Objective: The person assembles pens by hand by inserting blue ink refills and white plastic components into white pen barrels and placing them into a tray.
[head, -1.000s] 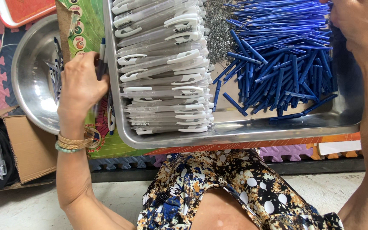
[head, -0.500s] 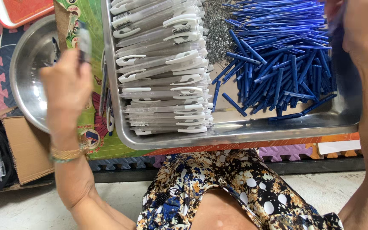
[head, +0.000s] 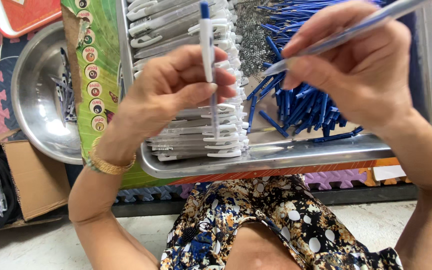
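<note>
Left hand (head: 176, 90) closed around white pen barrel (head: 207, 45) with blue tip, held upright above metal tray (head: 276, 159). Right hand (head: 361, 65) pinches clear pen tube (head: 346, 32), slanted, tip toward white barrel. Below: white clipped barrels (head: 186, 132) stacked along tray's left side, thin blue refills (head: 306, 107) heaped at right, small springs (head: 251, 37) between. Steel bowl (head: 36, 115) beyond tray's left edge.
</note>
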